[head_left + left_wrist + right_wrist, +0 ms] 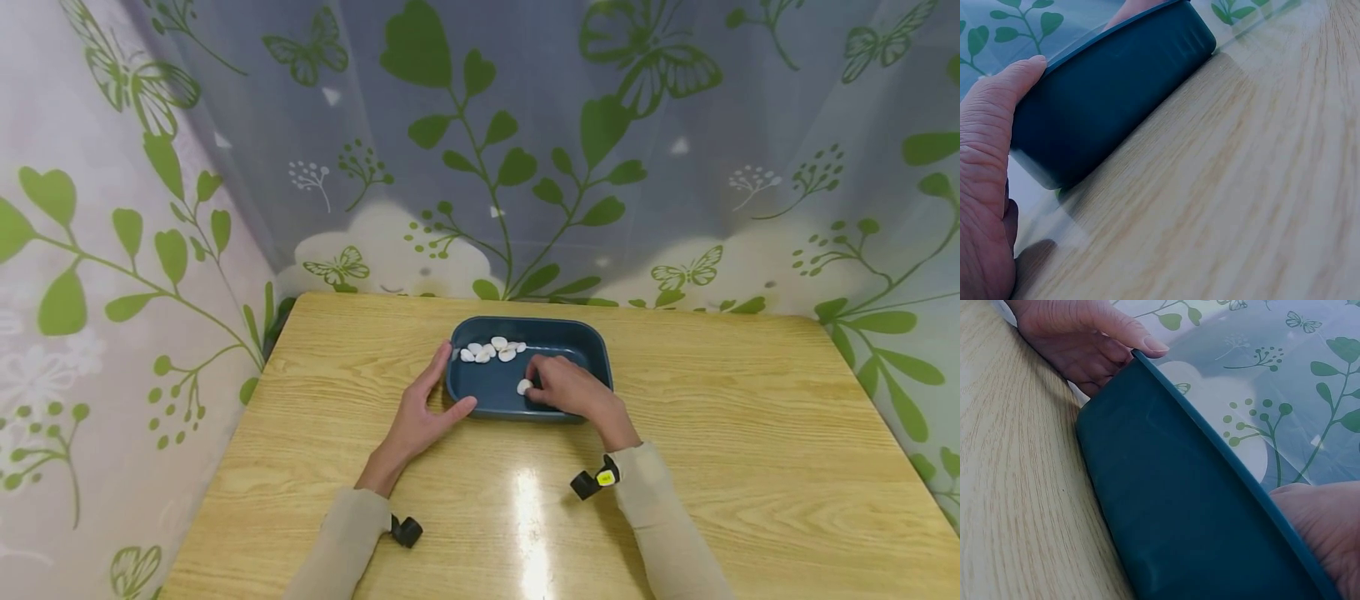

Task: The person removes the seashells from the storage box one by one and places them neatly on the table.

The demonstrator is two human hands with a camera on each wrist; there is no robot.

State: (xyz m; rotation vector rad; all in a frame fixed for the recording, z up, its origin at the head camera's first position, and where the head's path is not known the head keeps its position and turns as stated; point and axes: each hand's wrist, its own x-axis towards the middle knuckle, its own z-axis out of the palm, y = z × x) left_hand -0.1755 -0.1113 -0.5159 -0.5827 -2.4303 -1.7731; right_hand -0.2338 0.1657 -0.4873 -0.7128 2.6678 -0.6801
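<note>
In the head view a dark blue rectangular tray (491, 398) with rounded corners stands on the wooden table. Several small white shells (487, 350) lie in a loose row along its far left part. My right hand (567, 387) reaches over the near side into the tray, pinching one white shell (525, 387) between thumb and fingers. At the tray's left end is my left hand (418, 418), its thumb at the near rim and its straight fingers along the left side. In the right wrist view the left thumb (1147, 345) touches the rim, while the tray wall hides the right fingertips.
The light wooden table (712, 467) extends to both sides and in front of the tray. A curtain (517, 167) printed with green leaves and butterflies hangs behind the table's far edge and along both sides.
</note>
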